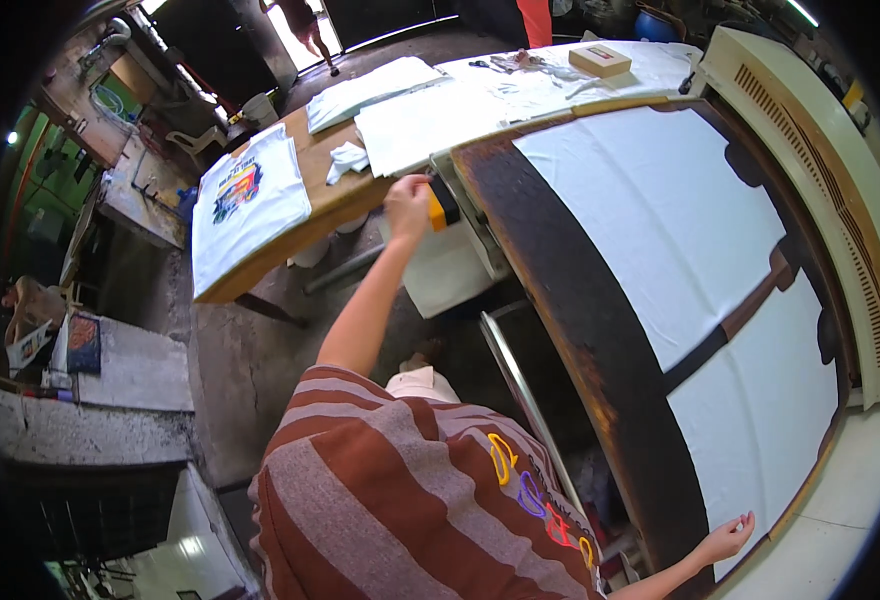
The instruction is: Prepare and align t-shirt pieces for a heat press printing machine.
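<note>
My left hand (408, 208) is closed at the near-left corner of the press, beside a black and yellow box (444, 205); what its fingers hold is hidden. My right hand (730, 535) has curled fingers at the lower right of a white fabric piece (750, 430); I cannot make out whether it pinches the cloth. A second white piece (640, 230) lies above it on the dark press bed (580, 290), both with small creases and a dark gap between them.
A wooden table (330, 210) holds a printed white T-shirt (245, 215), stacked white fabric (430, 130) and a tan box (599, 62). The press housing (800, 180) runs along the right. A person (300, 25) is in a doorway, another (30, 305) at far left. A metal bar (515, 390) runs below.
</note>
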The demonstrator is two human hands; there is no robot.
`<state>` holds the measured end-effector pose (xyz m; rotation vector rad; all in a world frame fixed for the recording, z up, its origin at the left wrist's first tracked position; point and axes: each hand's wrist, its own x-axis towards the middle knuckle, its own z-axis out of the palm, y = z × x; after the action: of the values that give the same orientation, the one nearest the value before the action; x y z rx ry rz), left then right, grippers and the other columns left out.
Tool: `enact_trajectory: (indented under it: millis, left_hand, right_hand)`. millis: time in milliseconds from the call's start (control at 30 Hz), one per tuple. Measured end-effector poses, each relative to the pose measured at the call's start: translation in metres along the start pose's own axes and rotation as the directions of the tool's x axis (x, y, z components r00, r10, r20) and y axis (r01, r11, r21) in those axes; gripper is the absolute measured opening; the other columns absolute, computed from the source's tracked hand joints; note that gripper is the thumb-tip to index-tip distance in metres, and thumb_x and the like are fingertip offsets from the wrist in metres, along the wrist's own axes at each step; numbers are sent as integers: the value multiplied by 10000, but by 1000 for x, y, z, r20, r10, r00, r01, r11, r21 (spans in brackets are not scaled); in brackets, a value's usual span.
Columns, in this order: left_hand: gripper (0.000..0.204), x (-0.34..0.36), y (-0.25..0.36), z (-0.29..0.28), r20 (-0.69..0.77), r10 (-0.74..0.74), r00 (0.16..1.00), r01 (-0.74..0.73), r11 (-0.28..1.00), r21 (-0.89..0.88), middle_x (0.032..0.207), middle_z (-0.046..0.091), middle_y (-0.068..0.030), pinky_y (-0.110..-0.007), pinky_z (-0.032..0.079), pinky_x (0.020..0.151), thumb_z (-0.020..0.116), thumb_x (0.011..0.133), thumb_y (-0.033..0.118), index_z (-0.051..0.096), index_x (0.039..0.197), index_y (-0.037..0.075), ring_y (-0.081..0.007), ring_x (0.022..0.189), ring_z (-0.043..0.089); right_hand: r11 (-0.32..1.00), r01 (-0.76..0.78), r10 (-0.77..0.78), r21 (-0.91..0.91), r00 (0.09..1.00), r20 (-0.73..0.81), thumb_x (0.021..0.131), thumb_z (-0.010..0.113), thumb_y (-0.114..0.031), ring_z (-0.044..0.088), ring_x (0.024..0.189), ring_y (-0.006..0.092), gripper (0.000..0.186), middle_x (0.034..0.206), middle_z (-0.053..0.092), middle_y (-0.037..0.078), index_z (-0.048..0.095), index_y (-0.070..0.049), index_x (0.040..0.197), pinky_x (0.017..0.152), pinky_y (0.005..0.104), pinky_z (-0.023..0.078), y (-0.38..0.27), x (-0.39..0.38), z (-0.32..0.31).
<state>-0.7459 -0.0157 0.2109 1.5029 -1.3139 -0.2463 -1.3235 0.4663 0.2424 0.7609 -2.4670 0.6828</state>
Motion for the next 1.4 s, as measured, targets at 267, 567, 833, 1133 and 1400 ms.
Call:
enact_trajectory:
  millis: [267, 567, 833, 1133, 1400]
  left_hand:
    - [431, 157, -280, 35, 146, -667, 731, 634, 743, 217, 942, 594, -260, -433, 426, 834, 562, 728, 357, 591, 879, -46, -385, 940, 561]
    - [313, 205, -316, 74, 49, -680, 731, 614, 687, 388, 736, 616, -113, -346, 498, 571, 683, 669, 152, 589, 901, -36, -235, 671, 611]
    - [233, 313, -199, 20, 244, -300, 922, 365, 883, -295, 725, 567, -76, -302, 507, 471, 499, 803, 187, 548, 811, -41, -171, 608, 568]
    - [157, 286, 103, -35, 530, 498, 687, 134, 630, -765, 784, 522, -17, -210, 427, 623, 427, 821, 115, 527, 886, 14, -52, 708, 472]
    - [225, 250, 190, -1, 528, 696, 487, 367, 386, -847, 848, 539, -18, -184, 402, 674, 441, 784, 100, 519, 966, -8, -59, 766, 499]
  right_hand:
    - [988, 14, -20, 154, 999, 40, 846, 474, 2, 594, 906, 258, 235, 1027, 591, 154, 547, 21, 1068, 723, 338, 484, -209, -76, 39]
    - [970, 214, -230, 111, 961, 152, 852, 462, 11, 579, 813, 234, 190, 944, 577, 119, 556, 11, 1017, 642, 302, 456, -421, -87, 5]
    - [827, -209, -53, 522, 896, 442, 871, 516, -101, 558, 629, 82, 177, 889, 623, 51, 589, -17, 1008, 524, 203, 442, -523, -111, 44]
    - [-30, -1000, -758, 4, 25, 652, 788, 367, -670, 511, 1050, 380, 853, 1211, 448, 217, 295, 21, 1284, 826, 492, 454, -700, -114, 108]
    - [-716, -664, -312, 216, 580, 752, 814, 613, -183, 590, 767, 215, 247, 872, 592, 115, 487, -2, 924, 708, 314, 505, -641, -22, 171]
